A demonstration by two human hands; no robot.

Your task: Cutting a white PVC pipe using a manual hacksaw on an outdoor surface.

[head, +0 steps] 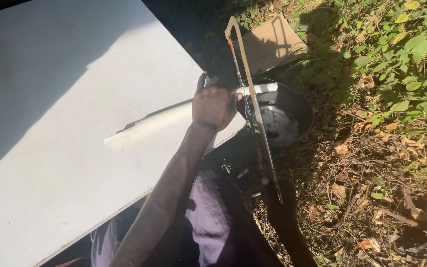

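A long white plastic pipe (149,121) lies across the white table top (60,99), its end sticking out past the table's right edge. My left hand (213,105) presses down on the pipe near that edge. A hacksaw (250,99) with a metal frame crosses the overhanging pipe end, blade against it. My right hand (277,205) is in deep shadow at the saw's lower end, around its handle.
A black bucket (300,111) stands on the ground under the pipe's free end. A piece of brown cardboard (273,42) lies behind it. Green plants and dry leaves cover the ground to the right. Small dark items lie in shadow by my legs.
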